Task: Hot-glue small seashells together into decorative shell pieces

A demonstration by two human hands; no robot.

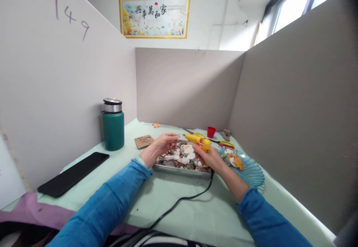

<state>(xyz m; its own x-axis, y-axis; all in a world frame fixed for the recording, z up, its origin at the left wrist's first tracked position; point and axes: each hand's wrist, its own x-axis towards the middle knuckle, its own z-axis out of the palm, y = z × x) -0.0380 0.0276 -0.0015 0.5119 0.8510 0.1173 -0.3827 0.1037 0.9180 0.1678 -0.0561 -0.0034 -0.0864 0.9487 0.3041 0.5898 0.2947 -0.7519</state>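
My right hand (pixel 206 156) is wrapped round the handle of a yellow hot glue gun (pixel 197 140), whose nozzle points left. A black cord runs from it toward the table's front edge. Facing the nozzle, my left hand (pixel 165 142) pinches a small pale piece (pixel 178 136), perhaps a shell; its exact kind is too small to make out. Beneath both hands lies a metal tray (pixel 181 171) filled with seashells (pixel 183 158), partly covered by my hands. A blue fluted glass plate (pixel 256 170) right of my right hand bears more shells and an orange piece (pixel 238 162).
At the left stand a green bottle (pixel 113 131) and a black phone-like slab (pixel 73 174). Behind the tray are a brown card (pixel 144 141), scissors (pixel 199 135), a second pair (pixel 225 143) and a red cup (pixel 211 132). Grey partitions (pixel 190 86) enclose the table.
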